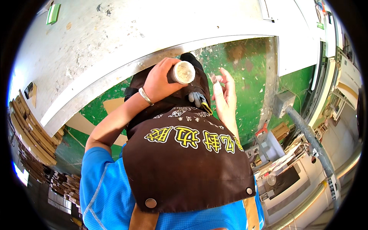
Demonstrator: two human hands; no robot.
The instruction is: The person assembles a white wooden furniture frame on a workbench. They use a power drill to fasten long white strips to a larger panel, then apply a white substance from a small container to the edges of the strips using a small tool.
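My left hand (158, 81) is wrapped round a small dark-sided jar (183, 73) with a white rim. Its round end faces up at me and shows a pale, whitish surface; whether that is a lid or the contents I cannot tell. A metal bracelet (145, 96) circles my left wrist. To the right of the jar, my right hand (225, 94) pinches a small thin flat piece (213, 78) between thumb and fingers; its kind is unclear. Between the hands and my body, a grey glove (197, 99) with a yellow edge lies against my brown apron (184, 172).
A large white worktable (96, 50) with stains spreads ahead and left, its edge close to my left hand. A green-and-white block (53, 14) lies on its far left. Stacked boards (30, 130) stand at left. A grey pipe (310, 140) and machinery fill the right. The green floor (249, 88) is worn.
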